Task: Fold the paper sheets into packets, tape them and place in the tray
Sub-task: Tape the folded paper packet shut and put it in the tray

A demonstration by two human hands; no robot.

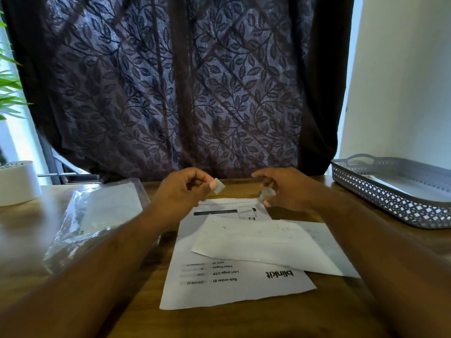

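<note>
Taping: left hand (185,190) pinches a torn translucent tape strip (219,187), right hand (289,190) grips the small clear tape roll (266,194); the folded white paper packet (256,242) needs sealing next.

Dark leaf-patterned curtain (175,89), white wall (400,76), wooden table (244,320), daylight at left, potted plant (12,98)

Wooden table (244,320) with papers

A printed sheet (219,284) lies mid-table, a folded sheet (263,245) overlapping it; plastic bag (97,215) and white pot (17,184) at left, grey tray (390,206) at right.
</note>
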